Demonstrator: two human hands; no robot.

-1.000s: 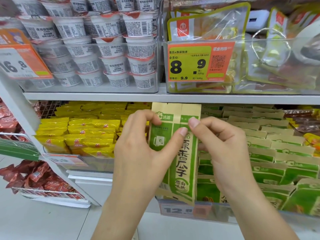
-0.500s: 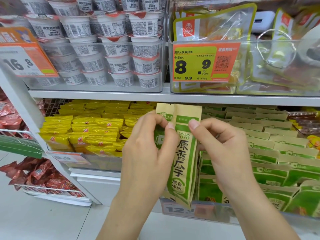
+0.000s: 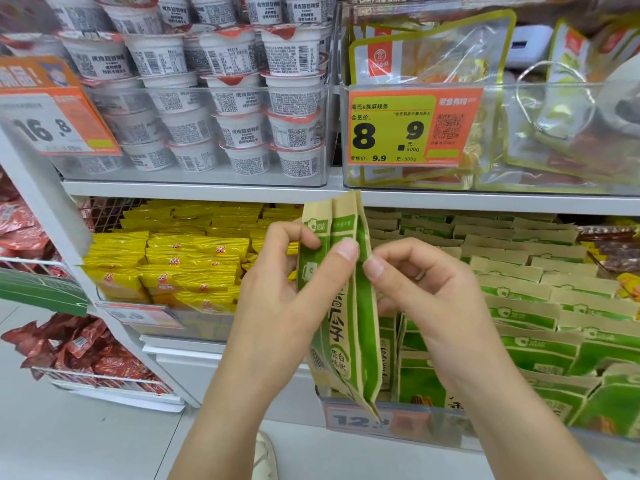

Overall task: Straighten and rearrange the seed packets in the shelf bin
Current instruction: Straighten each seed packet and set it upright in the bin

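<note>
**Squaring the held packets before returning them**

A shop shelf (image 3: 485, 201) runs behind both hands. The left hand (image 3: 287, 299) and right hand (image 3: 426, 292) pinch upright seed packets (image 3: 346, 306) between them, above the bin (image 3: 450, 420). I think it is best to align the top edges first, then lower them together.

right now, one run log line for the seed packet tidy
stage: sorting held packets | left hand: grips green seed packets upright | right hand: pinches their right edge | shelf bin: more packets in rows, held ones not yet back
</note>
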